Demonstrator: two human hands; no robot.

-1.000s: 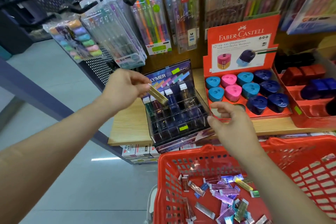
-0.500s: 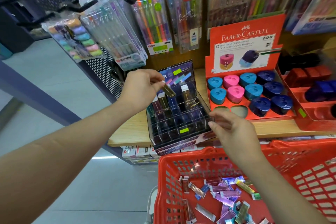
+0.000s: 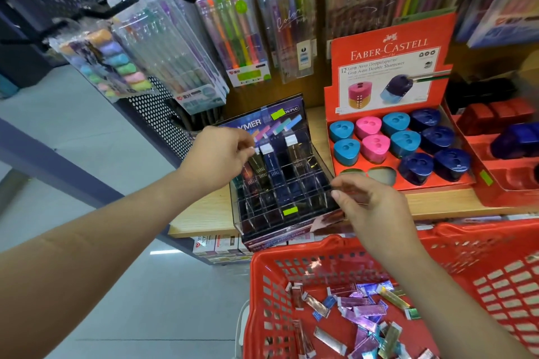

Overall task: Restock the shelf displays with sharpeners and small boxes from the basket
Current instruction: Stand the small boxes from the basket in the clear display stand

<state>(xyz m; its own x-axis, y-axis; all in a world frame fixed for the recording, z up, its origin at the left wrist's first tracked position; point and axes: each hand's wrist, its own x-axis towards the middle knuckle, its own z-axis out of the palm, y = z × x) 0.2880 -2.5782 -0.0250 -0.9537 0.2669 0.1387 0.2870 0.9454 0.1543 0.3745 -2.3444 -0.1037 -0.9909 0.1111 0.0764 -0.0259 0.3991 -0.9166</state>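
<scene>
A clear acrylic display case [image 3: 291,214] with a grid of slots stands on the wooden shelf, a few small boxes upright in its back rows. My left hand [image 3: 213,157] pinches the white top of a dark metallic small box [image 3: 256,162] that stands in a back-left slot. My right hand [image 3: 376,210] has thumb and forefinger on the case's right edge. Below, the red basket [image 3: 481,232] holds several loose shiny small boxes [image 3: 358,312]. To the right, a red Faber-Castell tray [image 3: 390,67] holds blue, pink and navy sharpeners [image 3: 405,140], with two front-left pockets bare.
Pen packs [image 3: 239,29] hang on hooks above the case. A second red tray [image 3: 504,172] with red and navy items sits at the far right. The wooden shelf edge [image 3: 204,224] runs in front, with boxed stock below it. Grey floor lies to the left.
My left hand carried the small box down from above the case into a back-left slot. My right hand moved left from the sharpener tray to the case's right edge.
</scene>
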